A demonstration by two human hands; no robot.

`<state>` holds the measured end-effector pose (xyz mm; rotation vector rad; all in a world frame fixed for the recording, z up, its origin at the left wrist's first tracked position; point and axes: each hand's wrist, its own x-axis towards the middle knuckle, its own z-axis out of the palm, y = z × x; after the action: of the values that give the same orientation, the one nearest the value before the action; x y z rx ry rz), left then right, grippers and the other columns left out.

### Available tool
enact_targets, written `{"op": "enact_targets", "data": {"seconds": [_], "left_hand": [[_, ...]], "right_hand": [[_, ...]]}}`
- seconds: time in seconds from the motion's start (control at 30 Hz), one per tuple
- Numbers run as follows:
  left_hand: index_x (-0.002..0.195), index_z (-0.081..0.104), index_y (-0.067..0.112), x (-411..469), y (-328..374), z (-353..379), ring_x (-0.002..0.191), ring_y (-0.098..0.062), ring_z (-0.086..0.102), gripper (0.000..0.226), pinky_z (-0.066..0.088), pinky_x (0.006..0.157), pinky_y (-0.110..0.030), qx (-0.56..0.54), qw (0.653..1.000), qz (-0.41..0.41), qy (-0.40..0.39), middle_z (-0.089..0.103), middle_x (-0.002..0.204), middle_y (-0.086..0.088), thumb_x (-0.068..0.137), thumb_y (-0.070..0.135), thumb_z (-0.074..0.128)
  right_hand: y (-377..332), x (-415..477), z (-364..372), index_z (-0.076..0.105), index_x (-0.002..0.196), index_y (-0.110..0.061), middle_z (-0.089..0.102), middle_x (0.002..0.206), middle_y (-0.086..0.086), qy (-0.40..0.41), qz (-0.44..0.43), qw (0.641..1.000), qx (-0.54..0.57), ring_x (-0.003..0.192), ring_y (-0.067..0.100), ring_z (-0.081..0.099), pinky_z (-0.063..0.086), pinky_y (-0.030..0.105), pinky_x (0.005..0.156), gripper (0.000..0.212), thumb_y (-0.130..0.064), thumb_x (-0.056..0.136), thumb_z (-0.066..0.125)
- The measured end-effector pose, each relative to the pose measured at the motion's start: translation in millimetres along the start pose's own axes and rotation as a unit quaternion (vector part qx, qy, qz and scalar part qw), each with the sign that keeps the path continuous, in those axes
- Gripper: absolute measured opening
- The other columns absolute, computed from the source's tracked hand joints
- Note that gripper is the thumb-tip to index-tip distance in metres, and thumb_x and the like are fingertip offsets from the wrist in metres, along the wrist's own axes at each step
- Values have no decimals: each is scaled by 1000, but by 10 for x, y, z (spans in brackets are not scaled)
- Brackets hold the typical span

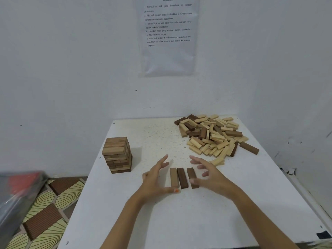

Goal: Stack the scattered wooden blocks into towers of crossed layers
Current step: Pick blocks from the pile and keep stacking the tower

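White table (197, 221), printed sheet (168, 36) on wall, patterned floor (45, 212).

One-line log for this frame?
base layer: three blocks side by side | left hand open | right hand open | tower left | pile far right

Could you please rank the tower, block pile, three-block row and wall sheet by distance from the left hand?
1. Three-block row, beside the left hand.
2. Tower, to its left.
3. Block pile, back right.
4. Wall sheet, farthest back.
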<state>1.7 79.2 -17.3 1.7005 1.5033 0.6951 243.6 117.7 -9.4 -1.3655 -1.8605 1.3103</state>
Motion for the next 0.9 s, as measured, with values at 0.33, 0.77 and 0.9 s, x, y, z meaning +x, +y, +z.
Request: {"op": "enact_targets", "data": {"seconds": [0.33,0.77,0.9], "left_hand": [[143,25,54,168,-54,115,129,-4,44,104,29,113,-48,-26,998,53,-12,55,128,24,57,60,84],[145,25,48,168,-93,145,129,1,43,103,26,114,-51,-20,997,70,-4,55,130,27,62,57,83],[146,24,46,167,-88,136,130,1,42,102,25,113,-51,-26,997,68,-8,56,127,27,63,53,84]], "right_hand": [[7,88,8,26,141,-57,50,130,-33,-51,-34,996,-69,124,-1,40,33,18,90,98,-36,67,87],[76,101,64,30,139,-58,54,124,-32,-22,-49,997,-64,106,9,46,34,15,82,99,-38,62,90],[92,95,89,25,141,-59,52,125,-35,-22,-52,996,-67,106,10,45,35,19,86,103,-41,62,89]]}}
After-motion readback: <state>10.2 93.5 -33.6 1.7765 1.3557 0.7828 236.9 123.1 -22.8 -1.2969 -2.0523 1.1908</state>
